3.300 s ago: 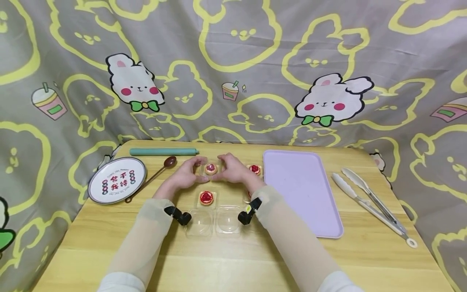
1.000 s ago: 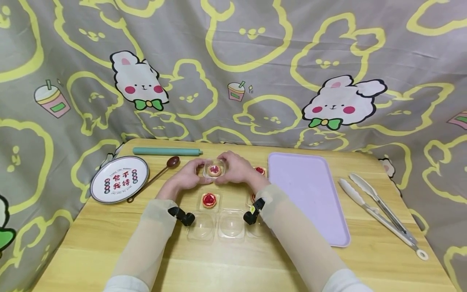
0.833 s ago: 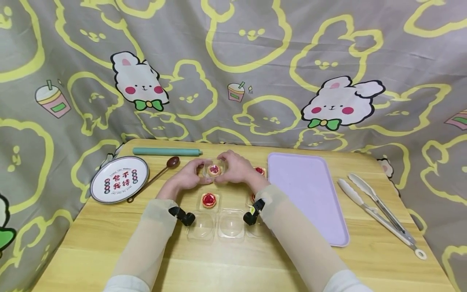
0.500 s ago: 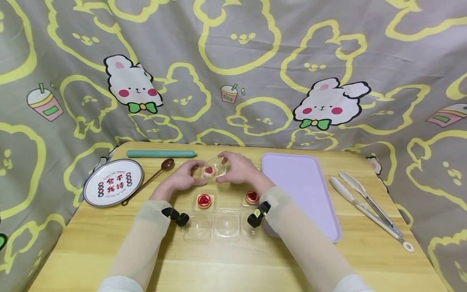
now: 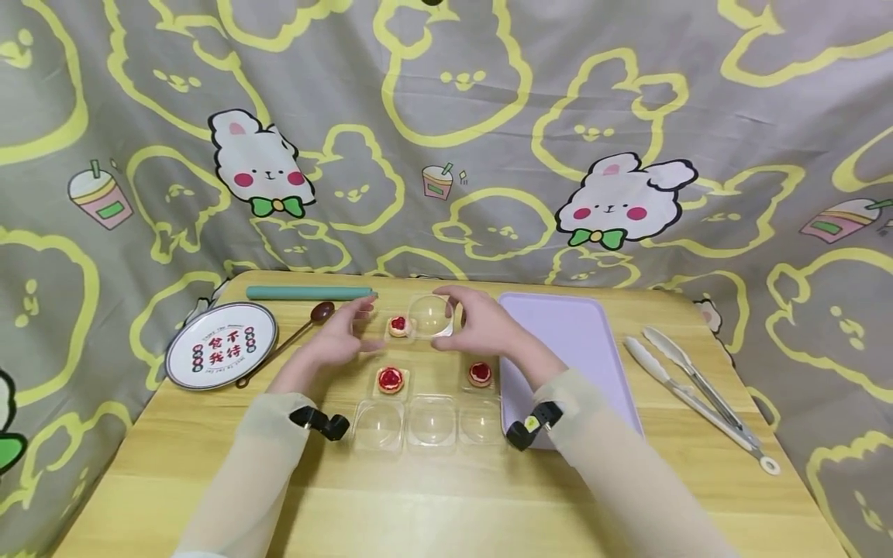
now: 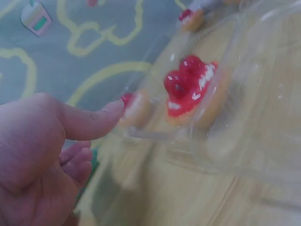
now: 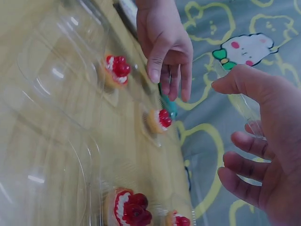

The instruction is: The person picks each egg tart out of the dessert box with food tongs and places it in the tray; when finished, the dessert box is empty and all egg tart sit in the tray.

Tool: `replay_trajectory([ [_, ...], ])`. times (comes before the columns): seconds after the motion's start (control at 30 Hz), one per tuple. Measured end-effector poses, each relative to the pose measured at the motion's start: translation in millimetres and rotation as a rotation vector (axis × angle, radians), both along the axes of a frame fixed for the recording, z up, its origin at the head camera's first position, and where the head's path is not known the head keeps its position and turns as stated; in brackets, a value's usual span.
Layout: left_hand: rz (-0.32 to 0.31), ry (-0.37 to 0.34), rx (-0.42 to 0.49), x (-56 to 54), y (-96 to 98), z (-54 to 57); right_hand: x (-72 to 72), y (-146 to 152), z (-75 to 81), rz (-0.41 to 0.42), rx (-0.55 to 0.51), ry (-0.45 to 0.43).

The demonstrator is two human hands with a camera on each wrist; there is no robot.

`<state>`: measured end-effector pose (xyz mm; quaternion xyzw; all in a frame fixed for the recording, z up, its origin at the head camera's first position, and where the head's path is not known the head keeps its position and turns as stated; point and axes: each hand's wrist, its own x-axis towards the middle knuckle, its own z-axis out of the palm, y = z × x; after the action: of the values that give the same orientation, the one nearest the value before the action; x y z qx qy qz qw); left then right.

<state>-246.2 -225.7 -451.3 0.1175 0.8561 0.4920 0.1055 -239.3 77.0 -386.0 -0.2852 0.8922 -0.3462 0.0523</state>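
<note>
My right hand [image 5: 481,318] holds a clear domed plastic lid [image 5: 430,310] between thumb and fingers, just right of the back-left tart [image 5: 398,325]. That small tart with red fruit sits on a clear base. To its left, my left hand [image 5: 338,333] is open, thumb and fingers apart and nothing held. Nearer stand a front-left tart [image 5: 390,380] and a front-right tart [image 5: 480,374], each on a clear base. A back-right tart [image 7: 180,220] shows in the right wrist view but is hidden behind my right hand in the head view.
Three clear lids [image 5: 432,421] lie in a row before the tarts. Left are a white plate [image 5: 188,364], a brown spoon [image 5: 322,311] and a teal rod [image 5: 307,293]. Right are a lilac tray [image 5: 561,333] and tongs [image 5: 698,395]. A patterned curtain [image 5: 488,170] hangs behind the table.
The clear lid has come off the back-left tart and moved right in my right hand. My left hand has let go and drawn left.
</note>
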Motion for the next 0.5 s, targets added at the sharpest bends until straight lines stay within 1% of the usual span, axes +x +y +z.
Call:
replay_trajectory([
  [0.1, -0.001, 0.076, -0.01, 11.4, 1.5, 12.5, 8.1, 6, 5.4, 0.013, -0.042, -0.002],
  [0.17, -0.022, 0.144, 0.007, 19.2, 6.9, 21.6, 13.4, 10, 8.5, 0.021, -0.072, -0.005],
  [0.23, -0.059, 0.212, 0.051, 27.8, 15.9, 31.2, 19.4, 15, 12.0, 0.028, -0.1, -0.008],
  [0.3, -0.097, 0.259, 0.111, 37.6, 28.1, 41.8, 25.1, 20, 14.6, 0.038, -0.125, -0.008],
  [0.4, -0.16, 0.302, 0.193, 53.2, 47.3, 54.8, 33.8, 27, 17.8, 0.051, -0.159, 0.001],
  [0.5, -0.215, 0.319, 0.226, 66.8, 64.6, 62.2, 42.4, 34, 18.7, 0.073, -0.202, 0.004],
])
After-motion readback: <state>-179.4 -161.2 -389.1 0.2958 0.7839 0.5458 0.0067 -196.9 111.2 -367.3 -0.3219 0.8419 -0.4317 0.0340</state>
